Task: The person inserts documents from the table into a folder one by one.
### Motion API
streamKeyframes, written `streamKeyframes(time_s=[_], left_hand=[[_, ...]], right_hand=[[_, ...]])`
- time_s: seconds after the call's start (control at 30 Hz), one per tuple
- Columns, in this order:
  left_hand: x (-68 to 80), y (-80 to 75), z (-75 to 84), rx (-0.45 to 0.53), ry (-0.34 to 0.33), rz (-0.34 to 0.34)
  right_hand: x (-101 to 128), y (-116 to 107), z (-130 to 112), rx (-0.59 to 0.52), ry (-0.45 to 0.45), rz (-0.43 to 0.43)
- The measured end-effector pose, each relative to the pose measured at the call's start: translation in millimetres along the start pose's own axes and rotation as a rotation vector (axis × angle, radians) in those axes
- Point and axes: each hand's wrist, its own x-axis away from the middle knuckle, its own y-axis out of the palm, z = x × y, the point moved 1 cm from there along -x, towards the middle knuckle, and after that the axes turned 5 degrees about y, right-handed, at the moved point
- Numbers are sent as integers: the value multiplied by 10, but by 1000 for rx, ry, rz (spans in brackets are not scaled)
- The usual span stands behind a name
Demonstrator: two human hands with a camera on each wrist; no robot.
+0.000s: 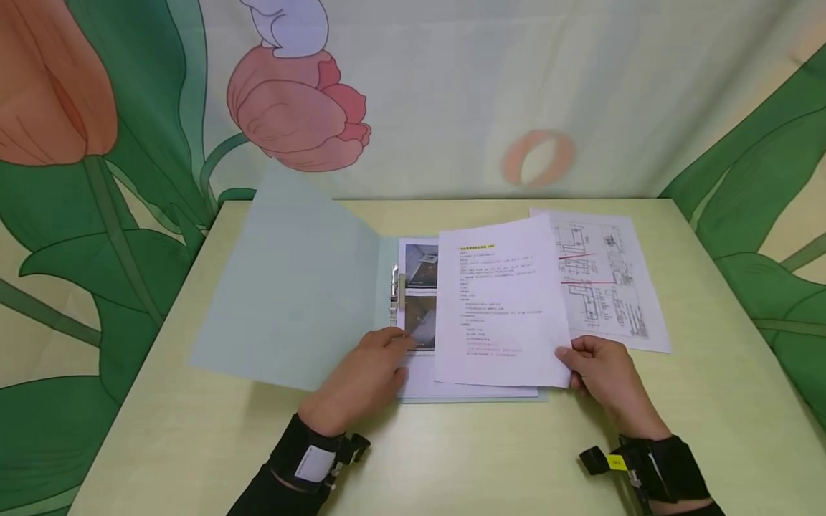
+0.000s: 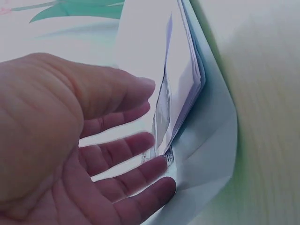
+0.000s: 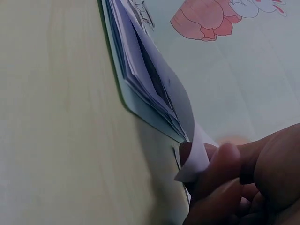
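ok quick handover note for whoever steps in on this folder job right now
Left hand: open, fingers flat on the filed pages near the folder's metal clip.
Right hand: pinches the lower right corner of the text sheet, lifted over the open light blue folder.
Done: folder opened, some pages inside.
Left: text sheet not yet filed; the drawing sheet lies loose on the table.
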Motion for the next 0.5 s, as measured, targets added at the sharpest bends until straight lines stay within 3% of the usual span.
streamKeyframes(time_s=[0.2,0.5], left_hand=[[7,-29,24,27,-98,-43],[-6,-13,21,22,-116,-59]], right_hand=[[22,51,-39,98,-52,16],[75,213,-144,146,-68,3]])
